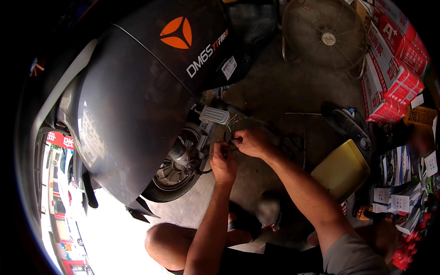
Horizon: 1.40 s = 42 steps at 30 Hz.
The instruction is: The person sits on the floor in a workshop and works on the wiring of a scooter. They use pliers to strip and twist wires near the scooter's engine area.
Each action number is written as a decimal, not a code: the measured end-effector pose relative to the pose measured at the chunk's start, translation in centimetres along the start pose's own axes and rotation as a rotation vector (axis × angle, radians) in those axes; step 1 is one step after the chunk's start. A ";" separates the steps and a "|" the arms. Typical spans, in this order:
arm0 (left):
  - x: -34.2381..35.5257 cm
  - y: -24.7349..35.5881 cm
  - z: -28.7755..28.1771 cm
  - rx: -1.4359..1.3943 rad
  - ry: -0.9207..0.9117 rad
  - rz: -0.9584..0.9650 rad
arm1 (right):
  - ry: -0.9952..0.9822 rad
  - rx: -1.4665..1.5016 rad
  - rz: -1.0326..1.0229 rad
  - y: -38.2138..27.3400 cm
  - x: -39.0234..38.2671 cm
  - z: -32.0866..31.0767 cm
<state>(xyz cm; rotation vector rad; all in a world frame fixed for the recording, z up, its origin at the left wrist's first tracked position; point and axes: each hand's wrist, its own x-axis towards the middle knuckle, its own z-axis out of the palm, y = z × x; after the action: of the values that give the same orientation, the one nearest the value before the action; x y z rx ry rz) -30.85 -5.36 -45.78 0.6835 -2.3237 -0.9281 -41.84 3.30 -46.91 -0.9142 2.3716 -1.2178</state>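
My left hand [222,162] and my right hand [249,142] are close together, pinched on a thin dark cable, beside coloured wire ends [231,123]. Just above them is a silver footrest pedal [214,115]. To their left, the rear wheel [163,182] with a metal hub shows under the dark grey body [133,105] of a scooter, which has an orange emblem. The cable's exact end between my fingers is too small to make out.
A round fan [327,39], red-and-white boxes [389,87], a dark scooter part [348,126], a yellow tray [339,169] and piled small boxes [398,201] line the right. Metal rods [305,146] lie on the floor [275,91]. Bright daylight comes in at lower left.
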 end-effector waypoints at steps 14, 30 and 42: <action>0.3 -0.4 0.2 0.097 -0.035 0.043 | -0.023 -0.059 0.003 -0.4 0.0 -0.3; 2.0 -0.7 1.6 -0.010 -0.096 -0.142 | 0.069 -0.135 -0.083 1.2 -0.6 0.0; 2.0 -1.5 3.2 0.226 -0.038 0.028 | -0.063 0.091 -0.127 4.9 -1.5 -1.5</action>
<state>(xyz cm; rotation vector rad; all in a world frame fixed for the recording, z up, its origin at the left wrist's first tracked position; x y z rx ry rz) -33.97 -6.11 -48.27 0.7262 -2.4890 -0.6773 -43.46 7.37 -50.01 -1.0712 2.2187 -1.3125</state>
